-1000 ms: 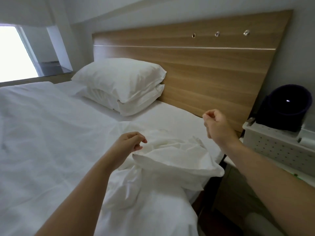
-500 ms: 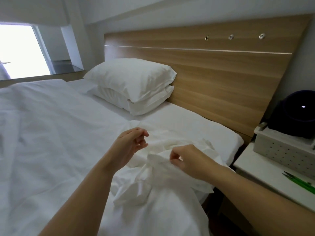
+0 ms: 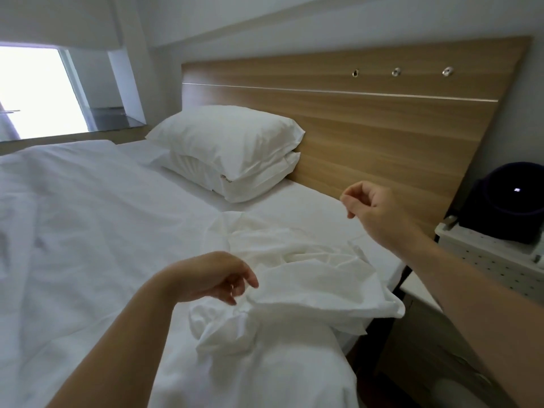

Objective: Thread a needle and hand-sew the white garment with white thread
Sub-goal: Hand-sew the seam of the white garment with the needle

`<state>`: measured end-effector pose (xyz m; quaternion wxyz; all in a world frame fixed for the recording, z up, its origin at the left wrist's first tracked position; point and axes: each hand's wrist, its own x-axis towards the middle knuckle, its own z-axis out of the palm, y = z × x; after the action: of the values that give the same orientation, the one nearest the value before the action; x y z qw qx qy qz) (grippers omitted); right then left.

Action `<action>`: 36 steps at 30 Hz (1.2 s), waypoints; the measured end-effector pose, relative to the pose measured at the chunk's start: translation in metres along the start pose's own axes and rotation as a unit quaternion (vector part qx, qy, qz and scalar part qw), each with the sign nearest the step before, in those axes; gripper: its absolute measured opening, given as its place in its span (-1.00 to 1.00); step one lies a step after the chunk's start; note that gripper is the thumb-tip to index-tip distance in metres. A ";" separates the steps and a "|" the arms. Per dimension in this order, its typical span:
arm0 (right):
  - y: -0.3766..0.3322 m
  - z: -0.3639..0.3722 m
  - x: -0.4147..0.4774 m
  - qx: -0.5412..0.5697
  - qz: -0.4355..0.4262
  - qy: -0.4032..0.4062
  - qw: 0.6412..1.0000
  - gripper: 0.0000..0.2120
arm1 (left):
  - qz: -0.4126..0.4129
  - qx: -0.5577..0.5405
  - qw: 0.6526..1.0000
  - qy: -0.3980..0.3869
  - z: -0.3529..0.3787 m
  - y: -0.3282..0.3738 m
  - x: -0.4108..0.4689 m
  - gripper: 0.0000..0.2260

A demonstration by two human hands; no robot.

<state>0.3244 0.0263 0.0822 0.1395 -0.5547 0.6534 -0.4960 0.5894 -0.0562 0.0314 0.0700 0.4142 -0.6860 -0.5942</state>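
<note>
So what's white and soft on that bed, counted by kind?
Pillows: 2, the top pillow stacked on the lower pillow
White garment: 1, crumpled
Duvet: 1
Total: 4

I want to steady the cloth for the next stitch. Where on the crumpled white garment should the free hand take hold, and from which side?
Pinch the garment at its raised folded edge beside the left hand, coming from the left. That fold stands up off the bed, so fingers could close over it. The right hand is raised above, pinched shut; any needle or thread is too fine to see.
</note>
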 end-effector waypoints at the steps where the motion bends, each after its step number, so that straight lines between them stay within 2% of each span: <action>1: -0.005 -0.001 0.000 -0.010 0.008 -0.015 1.000 -0.88 | -0.016 0.059 0.998 -0.009 0.001 -0.001 -0.001 -0.76; 4: -0.020 -0.002 -0.009 -0.062 0.040 -0.097 0.993 -0.90 | -0.010 0.242 0.970 0.017 0.006 -0.004 -0.002 -0.89; 6: -0.027 -0.002 -0.017 -0.095 0.050 -0.134 0.985 -0.90 | 0.000 0.322 0.946 0.034 0.013 -0.008 -0.002 -0.85; 8: -0.032 -0.003 -0.025 -0.110 0.051 -0.146 0.982 -0.90 | -0.002 0.342 0.939 0.039 0.019 -0.014 -0.003 -0.74; 11: -0.037 -0.009 -0.035 -0.136 0.055 -0.139 0.979 -0.90 | 0.012 0.354 0.934 0.041 0.029 -0.022 -0.006 -0.67; 16: -0.039 -0.021 -0.046 -0.155 0.056 -0.130 0.978 -0.89 | 0.077 0.372 0.919 0.108 0.040 -0.029 -0.003 -0.86; 19: -0.037 -0.027 -0.053 -0.188 0.060 -0.161 0.967 -0.90 | 0.129 0.341 0.919 0.152 0.039 -0.031 0.001 -0.79; 21: -0.036 -0.030 -0.057 -0.225 0.067 -0.214 0.948 -0.89 | 0.163 0.245 0.941 0.167 0.041 -0.028 -0.001 -0.83; 24: -0.041 -0.035 -0.061 -0.225 0.079 -0.325 0.915 -0.90 | 0.188 0.102 0.966 0.145 0.047 -0.014 -0.007 -0.95; 26: -0.046 -0.036 -0.064 -0.177 0.094 -0.393 0.897 -0.91 | 0.206 0.067 0.969 0.120 0.052 -0.005 -0.011 -0.92; 28: -0.050 -0.033 -0.064 -0.161 0.094 -0.422 0.887 -0.92 | 0.214 0.052 0.970 0.103 0.056 0.002 -0.012 -0.89; 30: -0.047 -0.026 -0.064 -0.149 0.083 -0.399 0.901 -0.92 | 0.219 0.044 0.970 0.096 0.059 0.006 -0.014 -0.86; 33: -0.033 -0.005 -0.069 -0.045 0.073 -0.301 0.950 -0.96 | 0.226 0.046 0.968 0.101 0.063 0.007 -0.010 -0.82; 36: -0.014 0.023 -0.083 0.032 0.052 -0.210 0.976 -0.92 | 0.232 0.038 0.965 0.114 0.065 0.009 -0.006 -0.83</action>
<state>0.3789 0.0883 0.0522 0.3169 -0.6069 0.6211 -0.3815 0.5508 -0.0037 0.0231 0.2677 0.3106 -0.7731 -0.4838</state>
